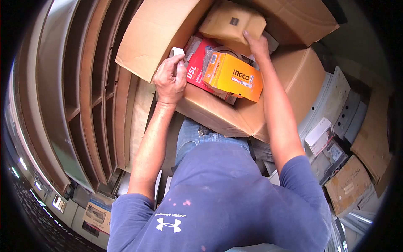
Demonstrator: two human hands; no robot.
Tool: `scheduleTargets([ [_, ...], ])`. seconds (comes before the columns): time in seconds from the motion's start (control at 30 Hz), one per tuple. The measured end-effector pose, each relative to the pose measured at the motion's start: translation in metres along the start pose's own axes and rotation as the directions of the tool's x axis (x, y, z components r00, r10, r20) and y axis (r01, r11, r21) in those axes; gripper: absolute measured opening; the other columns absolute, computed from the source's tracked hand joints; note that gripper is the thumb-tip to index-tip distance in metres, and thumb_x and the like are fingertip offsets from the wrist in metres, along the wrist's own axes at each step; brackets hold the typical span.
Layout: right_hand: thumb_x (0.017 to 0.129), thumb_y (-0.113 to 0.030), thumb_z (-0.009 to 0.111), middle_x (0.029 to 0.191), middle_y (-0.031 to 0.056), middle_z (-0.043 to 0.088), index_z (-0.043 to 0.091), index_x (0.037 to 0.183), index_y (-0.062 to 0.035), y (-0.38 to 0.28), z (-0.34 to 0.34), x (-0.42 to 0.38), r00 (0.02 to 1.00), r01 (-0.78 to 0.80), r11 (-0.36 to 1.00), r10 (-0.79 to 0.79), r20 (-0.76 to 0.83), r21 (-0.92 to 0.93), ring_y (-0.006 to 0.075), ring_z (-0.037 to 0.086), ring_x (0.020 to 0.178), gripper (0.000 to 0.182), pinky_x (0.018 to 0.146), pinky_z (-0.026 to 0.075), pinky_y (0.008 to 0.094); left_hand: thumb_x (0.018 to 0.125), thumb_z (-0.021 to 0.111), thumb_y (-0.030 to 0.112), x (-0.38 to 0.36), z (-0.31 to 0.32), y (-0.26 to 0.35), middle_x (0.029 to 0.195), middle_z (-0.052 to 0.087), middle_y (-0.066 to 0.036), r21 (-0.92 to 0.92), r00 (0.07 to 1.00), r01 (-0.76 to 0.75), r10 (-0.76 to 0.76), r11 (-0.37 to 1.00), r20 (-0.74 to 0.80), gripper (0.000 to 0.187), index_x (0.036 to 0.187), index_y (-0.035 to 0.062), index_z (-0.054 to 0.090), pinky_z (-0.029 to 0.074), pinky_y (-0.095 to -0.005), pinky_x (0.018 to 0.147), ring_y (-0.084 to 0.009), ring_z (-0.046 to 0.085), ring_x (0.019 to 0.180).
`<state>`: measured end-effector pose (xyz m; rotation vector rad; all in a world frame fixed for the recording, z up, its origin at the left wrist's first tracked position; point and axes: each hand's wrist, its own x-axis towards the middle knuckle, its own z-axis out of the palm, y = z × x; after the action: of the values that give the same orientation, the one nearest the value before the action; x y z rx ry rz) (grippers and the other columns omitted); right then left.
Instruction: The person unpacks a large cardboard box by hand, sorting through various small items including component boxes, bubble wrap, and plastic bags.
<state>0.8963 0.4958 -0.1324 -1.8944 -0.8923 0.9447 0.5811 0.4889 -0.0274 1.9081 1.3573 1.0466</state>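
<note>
My right hand (257, 47) grips the near edge of a small brown cardboard box (231, 24) with a dark square mark, at the far side of a large open carton (218, 110). My left hand (171, 80) is closed in a pinch at the carton's left side, on a small white piece (177, 51) whose kind I cannot make out. Between my hands, inside the carton, an orange INGCO box (239, 77) lies tilted. Beside it is a red USL box (196, 67), partly covered by clear plastic. What lies deeper is hidden.
Curved wooden shelving (86, 84) rises on the left. Right of the carton are a white box (319, 136), stacked grey panels (327, 101) and a worn cardboard box (348, 179). Another printed box (97, 215) stands at the lower left. The carton's left flap (149, 35) stands open.
</note>
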Motion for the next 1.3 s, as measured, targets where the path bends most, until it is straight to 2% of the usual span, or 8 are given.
scheduleTargets([
  [0.17, 0.081, -0.04, 0.079, 0.12, 0.0196, 0.068, 0.064, 0.123, 0.0025, 0.071, -0.018, 0.001, 0.885, -0.456, 0.867, 0.415, -0.212, -0.203, 0.0265, 0.064, 0.113, 0.061, 0.096, 0.049, 0.0374, 0.092, 0.06, 0.006, -0.001, -0.001, 0.002, 0.09, 0.07, -0.013, -0.033, 0.998, 0.065, -0.065, 0.997, -0.001, 0.018, 0.108, 0.0051, 0.068, 0.056, -0.0361, 0.076, -0.0264, 0.07, 0.083],
  [0.33, 0.071, -0.043, 0.084, 0.134, 0.0242, 0.059, 0.05, 0.138, 0.0037, -0.044, -0.035, -0.073, 0.991, -0.102, 0.913, 0.126, 0.034, -0.395, 0.0337, 0.058, 0.124, 0.088, 0.104, 0.045, 0.0397, 0.095, 0.061, 0.007, 0.0, 0.004, 0.001, 0.093, 0.071, -0.012, -0.067, 0.995, 0.1, -0.102, 0.993, -0.016, 0.017, 0.111, 0.0045, 0.067, 0.056, -0.0351, 0.077, -0.0255, 0.071, 0.086],
  [0.4, 0.062, -0.041, 0.089, 0.142, 0.0233, 0.051, 0.037, 0.148, 0.0012, -0.039, -0.031, -0.095, 0.88, 0.293, 0.824, -0.034, 0.473, -0.485, 0.0351, 0.052, 0.131, 0.109, 0.108, 0.045, 0.0411, 0.096, 0.061, 0.007, -0.002, 0.004, -0.001, 0.094, 0.071, -0.012, -0.089, 0.993, 0.112, -0.114, 0.99, -0.025, 0.016, 0.11, 0.0046, 0.067, 0.056, -0.0352, 0.077, -0.0254, 0.071, 0.087],
  [0.9, 0.058, -0.043, 0.091, 0.146, 0.0213, 0.038, 0.026, 0.155, -0.0139, -0.03, -0.018, -0.148, 0.84, 0.376, 0.633, 0.075, 0.537, -0.676, 0.0405, 0.055, 0.123, 0.121, 0.095, 0.055, 0.0475, 0.094, 0.058, 0.018, 0.013, 0.008, -0.004, 0.108, 0.071, -0.016, 0.27, 0.932, 0.136, -0.216, 0.953, 0.292, 0.023, 0.112, 0.0088, 0.069, 0.053, -0.0429, 0.09, -0.0329, 0.068, 0.103],
  [0.97, 0.07, -0.047, 0.085, 0.144, 0.0245, 0.04, 0.038, 0.15, -0.0111, -0.001, -0.018, -0.137, 0.938, 0.303, 0.756, -0.128, 0.323, -0.58, 0.0401, 0.061, 0.115, 0.099, 0.095, 0.054, 0.0462, 0.09, 0.059, 0.02, 0.019, 0.016, -0.014, 0.113, 0.07, -0.016, 0.531, 0.618, 0.202, -0.527, 0.823, 0.583, 0.031, 0.118, 0.0107, 0.069, 0.051, -0.0446, 0.097, -0.0337, 0.066, 0.108],
  [1.03, 0.079, -0.046, 0.079, 0.141, 0.028, 0.045, 0.045, 0.143, -0.0038, 0.003, -0.022, -0.122, 0.998, 0.006, 0.84, 0.03, 0.058, -0.542, 0.0394, 0.057, 0.122, 0.084, 0.106, 0.045, 0.0446, 0.09, 0.056, 0.03, 0.027, 0.039, -0.027, 0.119, 0.068, -0.019, 0.542, 0.554, 0.246, -0.576, 0.803, 0.602, 0.041, 0.123, 0.0082, 0.068, 0.047, -0.0435, 0.104, -0.0348, 0.064, 0.115],
  [1.1, 0.084, -0.045, 0.074, 0.134, 0.0288, 0.054, 0.048, 0.137, 0.0072, 0.029, -0.035, -0.104, 0.707, -0.646, 0.694, 0.701, -0.095, 0.318, 0.0403, 0.056, 0.123, 0.079, 0.11, 0.04, 0.0445, 0.093, 0.052, 0.05, 0.031, 0.066, -0.037, 0.135, 0.06, -0.022, 0.532, 0.282, 0.465, -0.688, 0.708, 0.668, 0.062, 0.136, 0.0054, 0.058, 0.043, -0.0442, 0.109, -0.0341, 0.056, 0.128],
  [1.3, 0.083, -0.045, 0.074, 0.132, 0.0323, 0.057, 0.054, 0.129, 0.0105, 0.025, -0.007, -0.104, 0.577, -0.744, 0.668, 0.633, -0.516, -0.014, 0.0393, 0.058, 0.122, 0.074, 0.104, 0.044, 0.0442, 0.077, 0.048, 0.088, 0.037, 0.106, -0.026, 0.159, 0.029, -0.024, 0.567, -0.103, 0.637, -0.672, 0.522, 0.733, 0.118, 0.157, 0.005, 0.024, 0.03, -0.0492, 0.116, -0.0381, 0.034, 0.145],
])
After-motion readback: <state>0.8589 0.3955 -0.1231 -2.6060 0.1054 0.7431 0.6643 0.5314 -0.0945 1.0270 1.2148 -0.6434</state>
